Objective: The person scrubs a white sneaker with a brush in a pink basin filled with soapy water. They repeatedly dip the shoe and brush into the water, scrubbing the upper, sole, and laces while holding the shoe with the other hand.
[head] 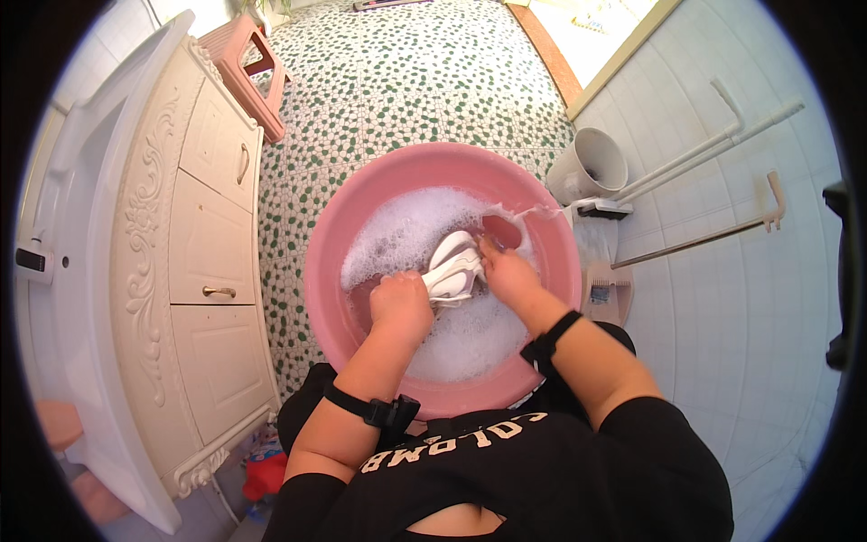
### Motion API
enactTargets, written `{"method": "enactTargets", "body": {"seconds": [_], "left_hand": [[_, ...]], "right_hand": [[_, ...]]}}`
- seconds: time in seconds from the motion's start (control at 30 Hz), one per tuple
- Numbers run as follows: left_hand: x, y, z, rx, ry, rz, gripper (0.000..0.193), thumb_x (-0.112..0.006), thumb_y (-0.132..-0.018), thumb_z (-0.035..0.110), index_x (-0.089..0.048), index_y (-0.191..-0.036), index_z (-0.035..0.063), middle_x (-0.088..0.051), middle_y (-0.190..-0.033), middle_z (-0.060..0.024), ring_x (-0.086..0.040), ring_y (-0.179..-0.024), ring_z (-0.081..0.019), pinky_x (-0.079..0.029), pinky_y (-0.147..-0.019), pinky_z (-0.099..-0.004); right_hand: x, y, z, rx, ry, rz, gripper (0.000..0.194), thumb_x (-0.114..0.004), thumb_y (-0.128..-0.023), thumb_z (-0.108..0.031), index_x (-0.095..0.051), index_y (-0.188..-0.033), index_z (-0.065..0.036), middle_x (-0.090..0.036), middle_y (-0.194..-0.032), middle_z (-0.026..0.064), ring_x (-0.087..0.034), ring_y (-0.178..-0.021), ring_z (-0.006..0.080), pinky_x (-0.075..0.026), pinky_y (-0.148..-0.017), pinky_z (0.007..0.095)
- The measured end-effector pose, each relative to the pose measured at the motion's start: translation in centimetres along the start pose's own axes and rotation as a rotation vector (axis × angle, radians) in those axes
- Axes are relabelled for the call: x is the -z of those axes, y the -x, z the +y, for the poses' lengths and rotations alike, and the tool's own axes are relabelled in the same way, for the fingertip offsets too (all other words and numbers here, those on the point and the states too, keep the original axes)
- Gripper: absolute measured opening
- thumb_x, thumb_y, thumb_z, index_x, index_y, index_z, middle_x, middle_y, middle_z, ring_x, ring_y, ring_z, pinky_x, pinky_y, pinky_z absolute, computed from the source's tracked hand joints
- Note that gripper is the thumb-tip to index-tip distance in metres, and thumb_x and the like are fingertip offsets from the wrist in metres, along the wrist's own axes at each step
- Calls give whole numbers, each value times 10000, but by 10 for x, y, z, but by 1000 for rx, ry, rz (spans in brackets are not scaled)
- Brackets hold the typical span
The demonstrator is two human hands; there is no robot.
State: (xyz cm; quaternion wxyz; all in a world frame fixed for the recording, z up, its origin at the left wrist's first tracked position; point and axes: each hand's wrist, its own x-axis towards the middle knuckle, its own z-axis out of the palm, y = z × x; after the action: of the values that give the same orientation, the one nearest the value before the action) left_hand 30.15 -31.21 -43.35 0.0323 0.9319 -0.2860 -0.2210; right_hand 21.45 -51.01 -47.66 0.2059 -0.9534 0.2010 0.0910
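Note:
A large round pink plastic basin [443, 154] stands before me, holding water and white soap suds [403, 220]. My left hand [401, 303] is closed around one end of a wet white item [455, 267], which looks like cloth or a soft shoe; I cannot tell which. At the item's other side is my right hand [504, 267], its fingers at the edge and partly hidden, so its grip is unclear. Both hands are over the middle of the basin, just above the suds. Black straps with small devices are around both forearms.
On the left stands a cream carved cabinet [213, 237] under a white washbasin [101, 271]. A pink plastic stool [261, 81] is beyond it. At the right are a white bin [589, 162], a dustpan [607, 288], a brush [603, 210] and wall pipes [711, 156].

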Motion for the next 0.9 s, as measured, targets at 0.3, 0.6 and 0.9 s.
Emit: {"method": "enactTargets", "body": {"seconds": [0.3,0.6,0.9], "left_hand": [[-9,-1,3,-19,-102,72,263,-710,-844,145,-666,-1081,39,-691,-1077,-104,-681,-1043,-256,-579,-847,-370],[-5,-2,4,3,-69,16,277,-702,-852,141,-661,-1103,32,-689,-1100,-115,-678,-1058,-270,-581,-857,-378],[-4,-3,-1,21,-33,-11,285,-690,-859,162,-655,-1104,20,-687,-1104,-132,-686,-1066,-290,-588,-862,-406]], "right_hand": [[-8,4,0,25,-62,178,443,-494,-1038,-302,-535,-1479,-301,-620,-1039,198,-674,-827,414,-569,-754,499],[4,-16,-26,-25,-72,129,497,-467,-1026,-272,-446,-1521,-320,-629,-1076,241,-691,-888,424,-567,-783,508],[-4,-10,-28,25,8,-47,504,-437,-1049,-315,-394,-1545,-398,-618,-1004,219,-683,-853,422,-565,-765,515]]}}
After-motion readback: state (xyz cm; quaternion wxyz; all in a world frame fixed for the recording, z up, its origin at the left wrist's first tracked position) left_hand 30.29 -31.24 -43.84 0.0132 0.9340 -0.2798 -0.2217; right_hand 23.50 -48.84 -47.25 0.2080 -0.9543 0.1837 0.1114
